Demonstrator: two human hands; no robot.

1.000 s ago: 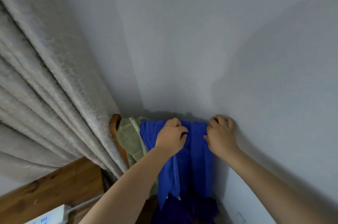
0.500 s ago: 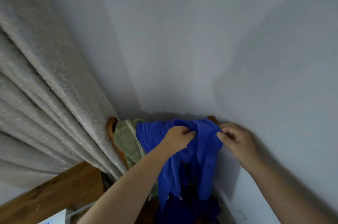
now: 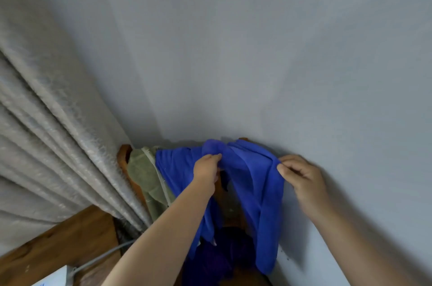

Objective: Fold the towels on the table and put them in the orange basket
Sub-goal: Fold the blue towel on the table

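Both hands are pinching the one blue towel point(image 3: 254, 182): the left hand point(image 3: 207, 170) has bunched its top edge near the middle, and the right hand point(image 3: 301, 174) nips the right edge between thumb and fingertips, by the grey wall point(image 3: 257, 52). It's soft, thin cloth hanging in loose folds over a wooden rail point(image 3: 124, 153), with one olive-green towel point(image 3: 146, 178) draped just left and a ribbed grey curtain point(image 3: 46, 145) further left. Compared with a moment ago, the right hand has pulled its edge out to the right, so the towel's spread wider.
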